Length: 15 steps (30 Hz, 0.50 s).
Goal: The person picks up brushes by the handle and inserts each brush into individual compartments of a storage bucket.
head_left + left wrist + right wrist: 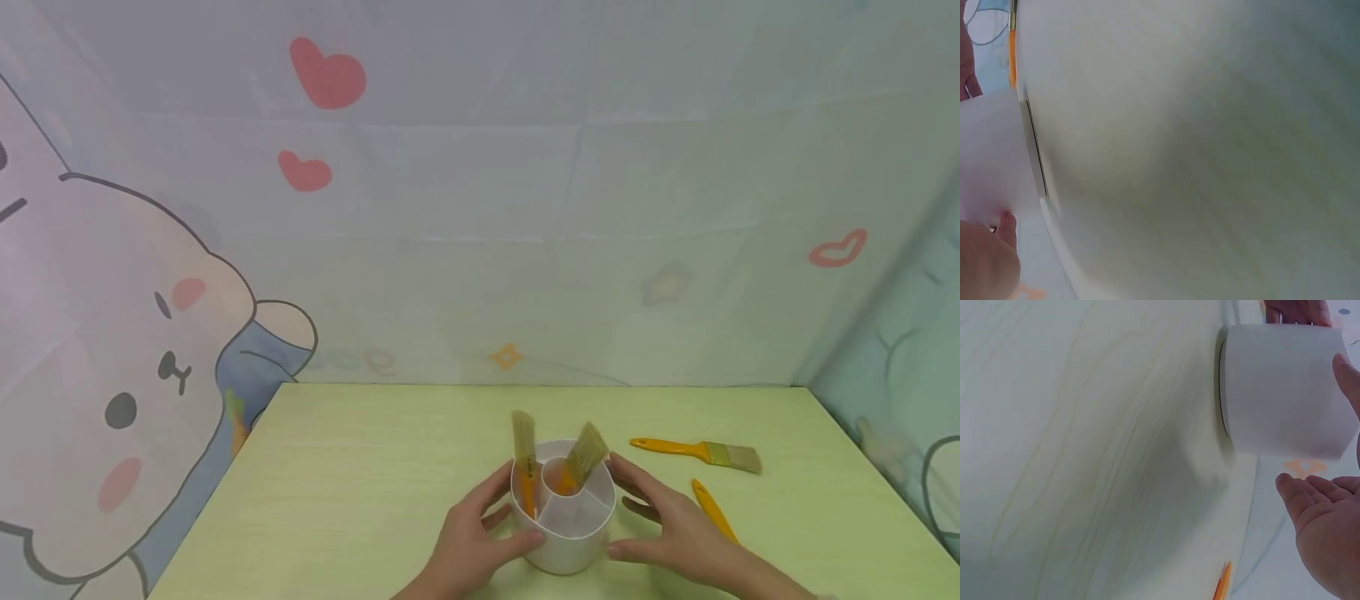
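Observation:
A white round organizer (pixel 564 557) with inner dividers stands on the table. Two paintbrushes with orange handles stand in it, bristles up: one paintbrush (pixel 524 437) in the left compartment, the other (pixel 588 452) leaning right out of the central tube. My left hand (pixel 474 533) holds the organizer's left side, thumb on the front wall and fingers round the back. In the left wrist view a fingertip meets the white wall (pixel 994 156). At the right side, my right hand (pixel 678 525) has its fingers and thumb spread; the right wrist view shows a gap between fingertips (pixel 1285 482) and organizer (pixel 1285 394).
A flat paintbrush (pixel 705 452) lies on the table (pixel 360 475) at the back right. Nearer, an orange handle (pixel 711 507) is partly hidden behind my right hand. A printed cloth backdrop (pixel 480 250) hangs behind the table's far edge.

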Each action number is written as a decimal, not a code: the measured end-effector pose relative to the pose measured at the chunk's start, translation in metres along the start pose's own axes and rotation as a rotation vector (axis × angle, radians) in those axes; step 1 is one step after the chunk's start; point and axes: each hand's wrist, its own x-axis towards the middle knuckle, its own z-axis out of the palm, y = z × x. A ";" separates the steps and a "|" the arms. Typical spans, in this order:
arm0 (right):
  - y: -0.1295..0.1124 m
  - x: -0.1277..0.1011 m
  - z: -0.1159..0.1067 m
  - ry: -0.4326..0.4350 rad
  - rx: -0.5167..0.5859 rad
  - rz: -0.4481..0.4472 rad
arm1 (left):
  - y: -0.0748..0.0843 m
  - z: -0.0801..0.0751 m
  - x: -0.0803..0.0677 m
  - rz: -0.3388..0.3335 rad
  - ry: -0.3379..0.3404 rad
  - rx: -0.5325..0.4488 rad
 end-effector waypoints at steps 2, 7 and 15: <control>0.003 -0.004 -0.005 -0.003 0.018 -0.004 | -0.001 -0.001 0.001 0.006 -0.008 0.004; 0.008 -0.014 -0.022 -0.019 -0.002 0.024 | -0.001 -0.003 0.001 0.004 -0.013 0.024; 0.016 -0.024 -0.044 -0.015 -0.110 0.049 | 0.008 -0.001 -0.008 -0.058 0.092 0.032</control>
